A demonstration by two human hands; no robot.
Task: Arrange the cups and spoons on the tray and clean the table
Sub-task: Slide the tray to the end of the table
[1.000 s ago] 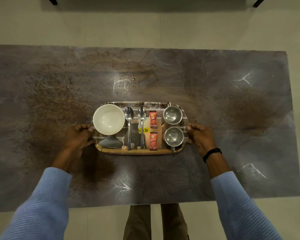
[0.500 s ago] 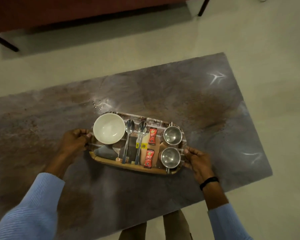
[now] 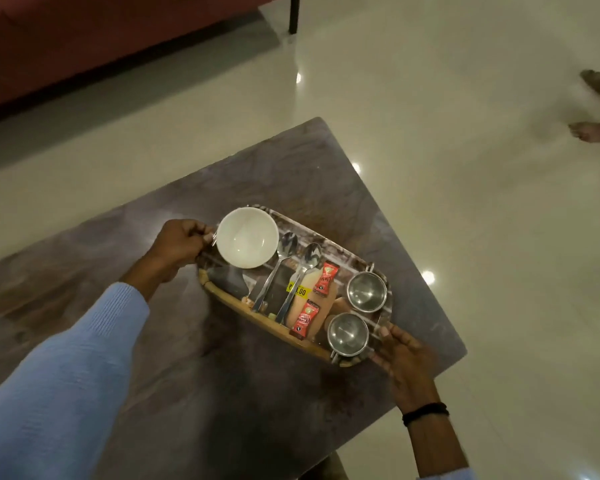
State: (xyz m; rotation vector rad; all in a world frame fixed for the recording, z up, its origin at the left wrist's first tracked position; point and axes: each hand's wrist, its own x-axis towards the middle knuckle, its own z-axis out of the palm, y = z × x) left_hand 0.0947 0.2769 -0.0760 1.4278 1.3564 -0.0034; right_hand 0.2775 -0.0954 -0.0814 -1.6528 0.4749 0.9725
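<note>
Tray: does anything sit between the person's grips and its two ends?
Nothing visible does. The left grip holds the tray at the end beside the white bowl; the right grip holds the opposite end, next to the near steel cup.

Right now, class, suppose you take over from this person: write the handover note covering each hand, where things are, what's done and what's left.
Left hand grips the tray at its left end, beside the white bowl. Right hand grips its right end, by the steel cups.
On the tray: bowl, two spoons side by side, two red sachets, two cups.
Done: cups and spoons arranged.
Left: carry the tray off, then clean the table.
</note>
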